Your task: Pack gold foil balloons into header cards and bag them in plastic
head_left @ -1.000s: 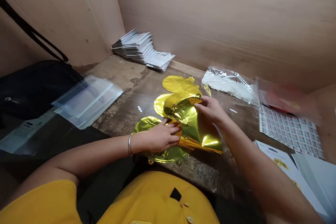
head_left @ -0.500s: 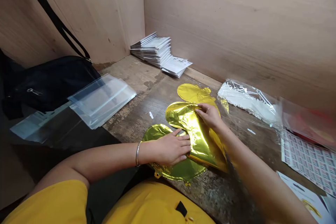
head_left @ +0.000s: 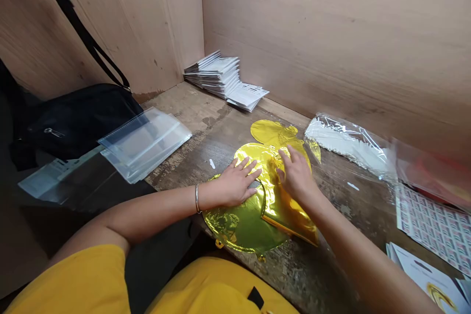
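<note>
Flat gold foil balloons (head_left: 253, 216) lie in a pile near the front edge of a worn wooden table (head_left: 206, 122). My left hand (head_left: 235, 181), a metal bangle on its wrist, lies flat with fingers spread on the left side of the pile. My right hand (head_left: 296, 174) presses fingers-down on the folded gold piece (head_left: 290, 211) on top. Another gold balloon (head_left: 270, 132) lies just behind them. Neither hand grips anything.
A stack of clear zip bags (head_left: 145, 140) and a black bag (head_left: 69, 120) lie at the left. White card packs (head_left: 221, 76) sit in the far corner. A plastic bag of white pieces (head_left: 348, 142), a sticker sheet (head_left: 432, 228) and printed cards (head_left: 427, 279) lie at the right. Wooden walls enclose the table.
The gold sheet that my right hand held up and folded over now lies flat. Both hands have let go and opened, pressing down on the pile; my left hand moved forward.
</note>
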Demonstrator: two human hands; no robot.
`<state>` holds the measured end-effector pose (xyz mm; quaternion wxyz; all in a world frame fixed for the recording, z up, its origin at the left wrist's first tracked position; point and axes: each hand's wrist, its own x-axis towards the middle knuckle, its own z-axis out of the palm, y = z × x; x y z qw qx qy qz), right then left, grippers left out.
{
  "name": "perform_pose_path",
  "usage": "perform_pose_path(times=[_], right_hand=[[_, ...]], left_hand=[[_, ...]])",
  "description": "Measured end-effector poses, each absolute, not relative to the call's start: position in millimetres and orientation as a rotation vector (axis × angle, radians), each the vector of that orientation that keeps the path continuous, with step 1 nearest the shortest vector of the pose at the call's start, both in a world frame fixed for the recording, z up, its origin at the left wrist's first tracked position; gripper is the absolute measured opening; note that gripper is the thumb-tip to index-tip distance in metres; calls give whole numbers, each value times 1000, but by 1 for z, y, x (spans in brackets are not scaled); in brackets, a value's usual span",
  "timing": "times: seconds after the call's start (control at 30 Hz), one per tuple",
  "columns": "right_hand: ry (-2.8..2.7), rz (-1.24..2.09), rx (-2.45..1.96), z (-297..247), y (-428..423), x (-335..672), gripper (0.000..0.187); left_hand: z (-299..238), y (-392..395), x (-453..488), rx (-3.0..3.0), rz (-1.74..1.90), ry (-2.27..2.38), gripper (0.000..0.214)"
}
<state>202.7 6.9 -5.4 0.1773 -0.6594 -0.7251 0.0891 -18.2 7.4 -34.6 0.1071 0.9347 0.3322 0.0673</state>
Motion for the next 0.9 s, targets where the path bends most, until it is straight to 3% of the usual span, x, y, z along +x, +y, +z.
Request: perform_pose_path(times=[0.1, 0.23, 0.43, 0.6, 0.7, 0.83, 0.9], right_hand=[[-2429, 89, -1826, -7, -44, 193, 48], [-2511, 113, -1864, -29, -88, 191, 59], [-2464, 112, -1922, -46, -92, 192, 67], [-2468, 104, -1938, -42, -91, 189, 68], [-2466, 117, -1945, -38, -91, 188, 68], [-2452, 148, -1955, -38, -92, 185, 68], [-2439, 166, -1945, -42, -92, 184, 70]], left_hand=[[-40, 6, -18, 2751, 237, 976, 61], [-33, 27, -23, 2715, 151, 979, 60], [-18, 71, -21, 2567, 68, 1407, 62], [-25, 63, -10, 2744, 41, 1077, 59], [-22, 72, -9, 2679, -41, 1164, 61], [-5, 76, -2, 2622, 153, 1494, 60], [0, 52, 3, 2790, 307, 1199, 55]])
